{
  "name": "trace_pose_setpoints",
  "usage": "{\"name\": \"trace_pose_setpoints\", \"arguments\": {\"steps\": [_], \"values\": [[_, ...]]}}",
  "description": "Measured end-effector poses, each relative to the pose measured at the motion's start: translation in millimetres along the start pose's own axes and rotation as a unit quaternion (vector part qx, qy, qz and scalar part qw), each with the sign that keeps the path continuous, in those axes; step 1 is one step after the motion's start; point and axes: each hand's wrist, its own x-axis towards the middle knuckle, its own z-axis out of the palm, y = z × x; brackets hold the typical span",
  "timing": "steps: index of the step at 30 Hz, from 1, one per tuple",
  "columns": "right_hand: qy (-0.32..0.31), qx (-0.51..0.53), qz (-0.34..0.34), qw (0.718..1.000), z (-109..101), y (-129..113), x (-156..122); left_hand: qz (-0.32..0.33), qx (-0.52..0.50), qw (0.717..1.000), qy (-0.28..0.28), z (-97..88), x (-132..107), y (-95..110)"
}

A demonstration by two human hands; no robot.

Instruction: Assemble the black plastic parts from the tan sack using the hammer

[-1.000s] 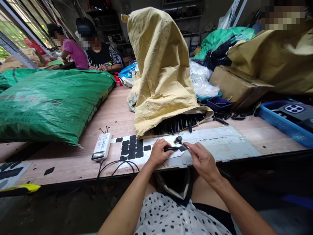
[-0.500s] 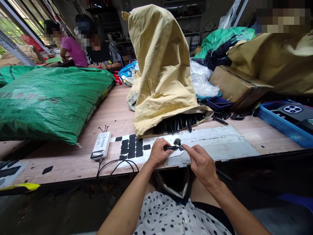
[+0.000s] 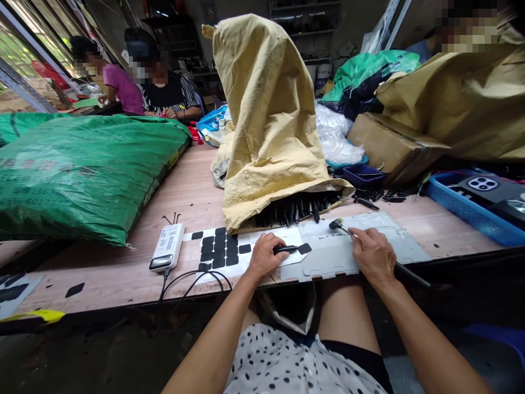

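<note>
My left hand [image 3: 266,254] is closed around a slim black tube-like piece [image 3: 286,249], which lies nearly level above a white sheet [image 3: 256,260]. At the tip of that piece is a small black rounded square [image 3: 304,249]; whether the two are joined I cannot tell. My right hand [image 3: 374,254] grips a hammer [image 3: 343,227] by its handle. The hammer's metal head is over the grey board [image 3: 369,249], right of the black piece and apart from it. Several black rounded squares [image 3: 219,249] lie on the white sheet left of my left hand.
A tan sack [image 3: 266,126] stands ahead, many black pieces [image 3: 293,210] at its mouth. A green sack [image 3: 82,175] and a white power bank [image 3: 167,247] with cables are left. A blue basket [image 3: 467,210] and cardboard box [image 3: 394,145] are right. Other people sit behind.
My right hand has moved right with the hammer, so its head is no longer over the black piece's tip. The black square there now shows. My left hand keeps its hold.
</note>
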Motion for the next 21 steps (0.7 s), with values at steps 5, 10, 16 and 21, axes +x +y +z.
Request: {"name": "trace_pose_setpoints", "arguments": {"steps": [5, 10, 16, 21], "values": [[0.001, -0.039, 0.034, 0.999, 21, 22, 3, -0.004, 0.000, 1.000, -0.003, -0.8, 0, 1], [0.001, -0.051, 0.061, 0.997, 25, 17, 7, -0.004, -0.005, 1.000, -0.006, -2.1, 1, 2], [-0.021, -0.053, 0.073, 0.996, 28, 11, 23, -0.002, -0.010, 1.000, -0.007, -2.3, 0, 0], [0.004, -0.081, 0.068, 0.994, 34, 8, 23, 0.001, -0.014, 1.000, -0.007, -1.2, 0, -2]]}}
